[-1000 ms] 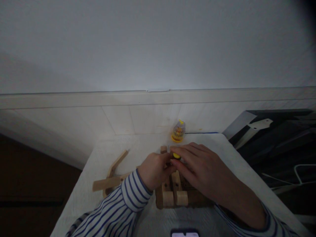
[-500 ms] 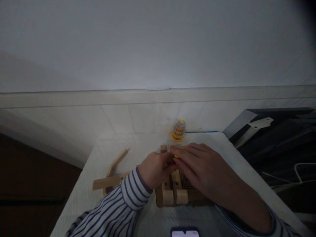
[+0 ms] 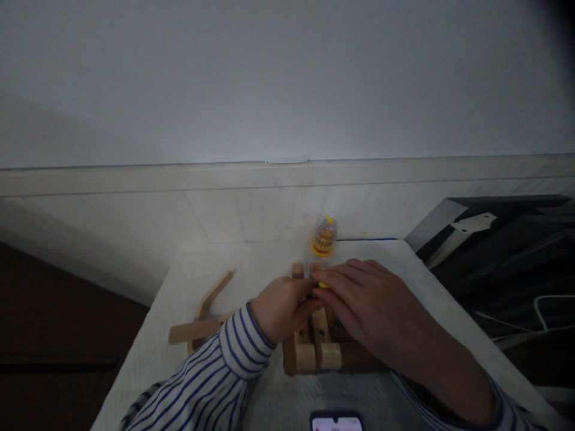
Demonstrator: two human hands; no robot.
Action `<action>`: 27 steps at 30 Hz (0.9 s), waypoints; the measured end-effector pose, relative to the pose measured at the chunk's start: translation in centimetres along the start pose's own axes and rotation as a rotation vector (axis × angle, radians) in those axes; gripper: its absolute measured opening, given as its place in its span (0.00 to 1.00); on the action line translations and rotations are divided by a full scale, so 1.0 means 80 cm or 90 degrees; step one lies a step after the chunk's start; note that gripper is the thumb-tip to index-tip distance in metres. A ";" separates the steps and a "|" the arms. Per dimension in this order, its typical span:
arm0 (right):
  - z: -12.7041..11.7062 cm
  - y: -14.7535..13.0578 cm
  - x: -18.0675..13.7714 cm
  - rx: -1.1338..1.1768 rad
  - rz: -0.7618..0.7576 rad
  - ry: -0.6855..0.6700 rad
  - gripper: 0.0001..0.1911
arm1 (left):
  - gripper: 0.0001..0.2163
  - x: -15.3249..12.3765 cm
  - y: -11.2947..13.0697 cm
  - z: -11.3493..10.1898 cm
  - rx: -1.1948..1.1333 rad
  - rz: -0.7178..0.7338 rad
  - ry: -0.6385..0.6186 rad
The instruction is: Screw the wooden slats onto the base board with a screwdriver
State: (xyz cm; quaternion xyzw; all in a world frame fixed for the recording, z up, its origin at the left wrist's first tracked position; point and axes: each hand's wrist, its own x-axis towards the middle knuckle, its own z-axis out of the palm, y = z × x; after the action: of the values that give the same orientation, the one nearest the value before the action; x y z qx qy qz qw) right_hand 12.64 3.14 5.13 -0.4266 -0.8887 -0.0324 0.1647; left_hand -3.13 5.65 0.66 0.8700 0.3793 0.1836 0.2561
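My left hand [image 3: 284, 306] reaches over a wooden assembly [image 3: 331, 357] of pale blocks with dark holes on a brown base. Its thumb and fingers are pinched together; whatever is between them is hidden. From the right, my right hand [image 3: 369, 301] closes around a small yellow piece [image 3: 323, 285], of which only a bit shows between the fingers. The two hands meet fingertip to fingertip above the blocks. Just behind them stands a clear, cone-shaped container [image 3: 324, 236] with a yellow base and tip; its contents are blurred.
Loose wooden pieces [image 3: 194, 332] lie on the white table [image 3: 265, 263] at left, partly behind my sleeve. A phone [image 3: 336, 424] is at the near edge. A white panelled wall [image 3: 269, 212] closes the back, and dark items with a metal bracket [image 3: 475, 222] stand at right.
Both hands stay in nearly the same place. Fingers of my right hand have shifted slightly, and a little more of the yellow piece shows. The phone's screen content looks different.
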 end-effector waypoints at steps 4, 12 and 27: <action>0.000 -0.001 -0.001 -0.024 -0.003 0.005 0.06 | 0.08 0.000 -0.004 0.003 -0.002 0.027 0.000; 0.001 0.001 0.000 -0.009 0.016 -0.012 0.06 | 0.07 0.001 -0.006 0.004 -0.002 0.040 0.001; 0.003 0.000 -0.001 -0.008 0.010 0.013 0.08 | 0.07 0.000 0.002 0.010 0.102 -0.032 0.069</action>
State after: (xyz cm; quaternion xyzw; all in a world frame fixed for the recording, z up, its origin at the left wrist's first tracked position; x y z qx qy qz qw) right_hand 12.62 3.16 4.87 -0.4341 -0.8835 -0.0406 0.1712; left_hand -2.61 5.34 0.13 0.8666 0.4279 0.1932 0.1689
